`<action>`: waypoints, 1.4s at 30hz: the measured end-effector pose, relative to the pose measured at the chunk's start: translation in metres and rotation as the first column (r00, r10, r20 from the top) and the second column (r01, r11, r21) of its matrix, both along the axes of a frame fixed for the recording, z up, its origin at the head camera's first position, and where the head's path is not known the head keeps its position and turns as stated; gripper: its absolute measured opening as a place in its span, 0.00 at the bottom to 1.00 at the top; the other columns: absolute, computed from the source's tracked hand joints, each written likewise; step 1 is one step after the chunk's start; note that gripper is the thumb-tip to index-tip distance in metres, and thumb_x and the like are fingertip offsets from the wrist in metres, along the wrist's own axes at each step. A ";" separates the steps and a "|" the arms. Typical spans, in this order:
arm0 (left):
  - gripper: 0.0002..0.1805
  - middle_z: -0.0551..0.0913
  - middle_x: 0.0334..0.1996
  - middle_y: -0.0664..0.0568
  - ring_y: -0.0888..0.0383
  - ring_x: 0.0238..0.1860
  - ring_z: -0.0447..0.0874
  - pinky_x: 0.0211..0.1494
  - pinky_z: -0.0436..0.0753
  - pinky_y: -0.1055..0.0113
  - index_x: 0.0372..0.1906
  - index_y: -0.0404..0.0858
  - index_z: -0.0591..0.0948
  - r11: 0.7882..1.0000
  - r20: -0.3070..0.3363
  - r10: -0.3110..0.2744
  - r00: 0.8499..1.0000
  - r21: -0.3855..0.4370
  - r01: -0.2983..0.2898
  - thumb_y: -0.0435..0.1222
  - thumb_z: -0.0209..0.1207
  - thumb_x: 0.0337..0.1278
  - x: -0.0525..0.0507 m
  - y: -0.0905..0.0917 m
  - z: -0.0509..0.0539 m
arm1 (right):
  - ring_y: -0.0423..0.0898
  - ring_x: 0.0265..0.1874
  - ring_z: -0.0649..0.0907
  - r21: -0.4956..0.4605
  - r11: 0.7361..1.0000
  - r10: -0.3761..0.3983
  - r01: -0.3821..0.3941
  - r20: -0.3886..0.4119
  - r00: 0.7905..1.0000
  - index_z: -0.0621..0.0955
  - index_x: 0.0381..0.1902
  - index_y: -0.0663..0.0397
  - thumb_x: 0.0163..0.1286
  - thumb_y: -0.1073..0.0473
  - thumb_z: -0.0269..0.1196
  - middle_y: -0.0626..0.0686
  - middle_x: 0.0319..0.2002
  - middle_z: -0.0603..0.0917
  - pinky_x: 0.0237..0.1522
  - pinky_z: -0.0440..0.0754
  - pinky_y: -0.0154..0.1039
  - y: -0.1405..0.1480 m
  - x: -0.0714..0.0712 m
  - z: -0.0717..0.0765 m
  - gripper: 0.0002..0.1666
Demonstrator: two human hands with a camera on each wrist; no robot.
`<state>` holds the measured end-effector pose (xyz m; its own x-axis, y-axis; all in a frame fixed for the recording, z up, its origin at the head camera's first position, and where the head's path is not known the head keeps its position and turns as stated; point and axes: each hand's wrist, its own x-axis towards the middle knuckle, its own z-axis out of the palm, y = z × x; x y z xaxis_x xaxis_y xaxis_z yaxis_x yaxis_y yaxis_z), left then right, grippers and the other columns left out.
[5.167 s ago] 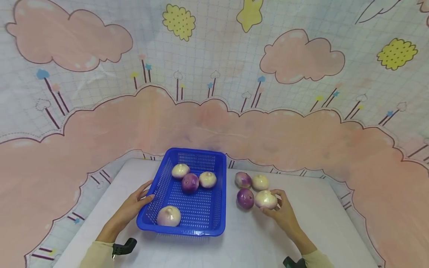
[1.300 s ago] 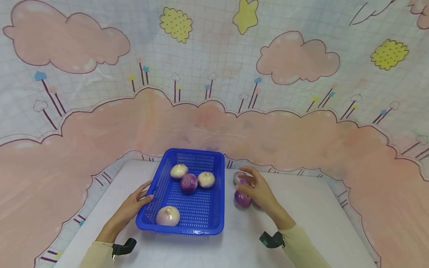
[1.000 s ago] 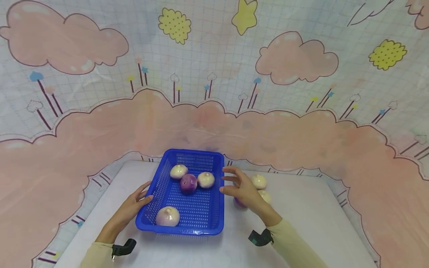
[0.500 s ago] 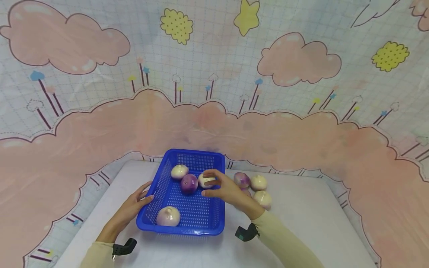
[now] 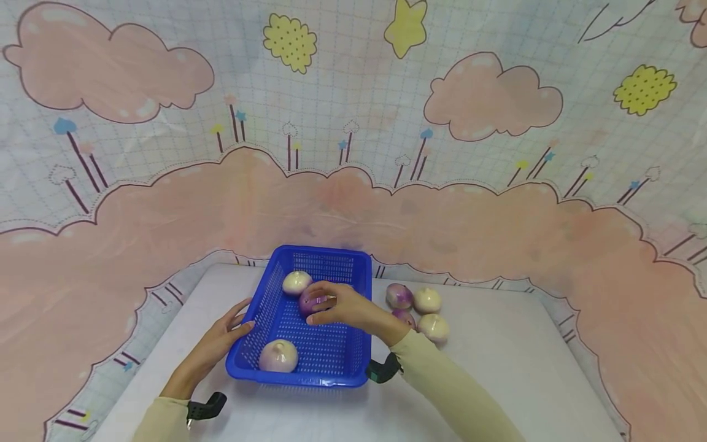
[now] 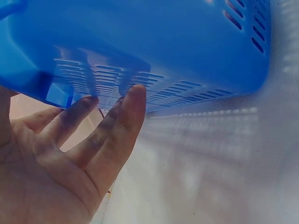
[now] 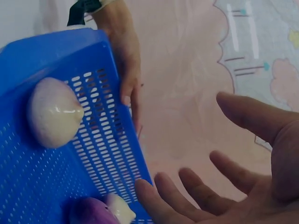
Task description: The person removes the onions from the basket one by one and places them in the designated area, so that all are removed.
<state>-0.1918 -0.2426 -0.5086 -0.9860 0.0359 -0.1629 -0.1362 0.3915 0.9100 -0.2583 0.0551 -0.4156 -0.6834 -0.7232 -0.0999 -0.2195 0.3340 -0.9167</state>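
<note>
A blue perforated basket (image 5: 326, 374) stands on the table, holding onions. My left hand (image 5: 212, 344) grips its left rim, thumb on top and fingers (image 6: 133, 107) against the outer wall. Over the basket hovers my right hand (image 5: 348, 309), fingers (image 7: 198, 186) spread and loosely bent with nothing held. A purple onion (image 5: 307, 304) lies just beyond its fingertips. A white onion (image 5: 296, 283) sits in the back left; a pale one (image 5: 278, 356) rests at the front left. The white onion at the back right is hidden behind my right hand.
Right of the basket, two purple onions (image 5: 399, 296) and two white onions (image 5: 433, 328) are grouped on the white table (image 5: 497, 368). The front purple one is partly behind my right forearm. A cloud-patterned cloth (image 5: 353, 209) hangs behind the table.
My right hand, earlier touching a white onion on the table, has left it there and moved left over the basket. My left hand has stayed at the rim; the onions look unmoved.
</note>
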 end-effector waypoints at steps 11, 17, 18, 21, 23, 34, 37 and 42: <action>0.41 0.57 0.74 0.30 0.30 0.68 0.67 0.63 0.75 0.38 0.79 0.46 0.47 1.000 -0.002 0.001 1.000 0.008 -0.001 0.48 0.53 0.71 0.002 0.001 0.002 | 0.45 0.60 0.79 0.124 0.964 0.222 -0.236 0.119 0.968 0.75 0.63 0.36 0.63 0.55 0.68 0.51 0.64 0.78 0.55 0.84 0.49 -0.027 -0.019 -0.010 0.30; 0.41 0.56 0.74 0.30 0.30 0.69 0.66 0.64 0.74 0.37 0.79 0.45 0.47 1.000 0.006 0.003 1.000 -0.007 -0.003 0.48 0.52 0.71 0.002 0.001 0.002 | 0.44 0.54 0.83 0.137 0.950 0.254 -0.281 0.187 0.949 0.76 0.63 0.38 0.64 0.59 0.68 0.55 0.64 0.77 0.55 0.83 0.56 -0.042 -0.029 -0.021 0.29; 0.41 0.57 0.74 0.30 0.30 0.69 0.66 0.64 0.74 0.37 0.79 0.45 0.47 1.000 0.007 0.005 1.000 -0.012 -0.005 0.48 0.52 0.71 0.002 0.001 0.001 | 0.44 0.54 0.83 0.145 0.949 0.251 -0.280 0.194 0.949 0.76 0.63 0.38 0.64 0.59 0.68 0.55 0.64 0.77 0.55 0.83 0.56 -0.044 -0.030 -0.023 0.29; 0.41 0.56 0.74 0.30 0.30 0.69 0.66 0.64 0.74 0.37 0.79 0.46 0.47 1.000 0.008 0.006 1.000 -0.020 -0.006 0.49 0.52 0.71 0.001 0.001 0.001 | 0.45 0.53 0.84 0.174 0.942 0.249 -0.286 0.208 0.946 0.76 0.64 0.41 0.64 0.59 0.68 0.59 0.65 0.76 0.53 0.84 0.54 -0.050 -0.033 -0.029 0.30; 0.41 0.56 0.74 0.30 0.30 0.69 0.66 0.64 0.74 0.36 0.79 0.46 0.47 1.000 0.010 0.009 1.000 -0.022 -0.008 0.49 0.52 0.71 0.001 0.001 0.001 | 0.45 0.53 0.84 0.193 0.936 0.250 -0.293 0.216 0.944 0.75 0.65 0.43 0.64 0.59 0.68 0.59 0.66 0.76 0.52 0.85 0.54 -0.054 -0.034 -0.032 0.31; 0.41 0.57 0.74 0.30 0.30 0.67 0.69 0.62 0.76 0.38 0.79 0.46 0.47 1.000 0.005 0.007 1.000 -0.007 -0.007 0.48 0.53 0.71 0.002 0.001 0.001 | 0.47 0.54 0.82 0.233 0.912 0.266 -0.337 0.288 0.920 0.75 0.66 0.44 0.62 0.61 0.69 0.54 0.63 0.78 0.49 0.86 0.52 -0.070 -0.040 -0.042 0.33; 0.41 0.57 0.74 0.30 0.30 0.67 0.69 0.62 0.76 0.38 0.79 0.46 0.47 1.000 0.006 0.008 1.000 -0.006 -0.008 0.48 0.53 0.71 0.002 0.001 0.001 | 0.47 0.54 0.82 0.240 0.906 0.269 -0.350 0.313 0.911 0.75 0.65 0.43 0.62 0.62 0.68 0.53 0.61 0.78 0.49 0.87 0.52 -0.072 -0.040 -0.045 0.33; 0.41 0.57 0.74 0.30 0.31 0.67 0.70 0.62 0.77 0.39 0.79 0.46 0.47 1.000 0.005 0.010 1.000 0.001 -0.010 0.47 0.53 0.71 0.003 0.001 0.001 | 0.46 0.52 0.82 0.252 0.895 0.273 -0.368 0.342 0.899 0.76 0.64 0.41 0.62 0.63 0.68 0.51 0.58 0.79 0.48 0.87 0.49 -0.076 -0.038 -0.050 0.32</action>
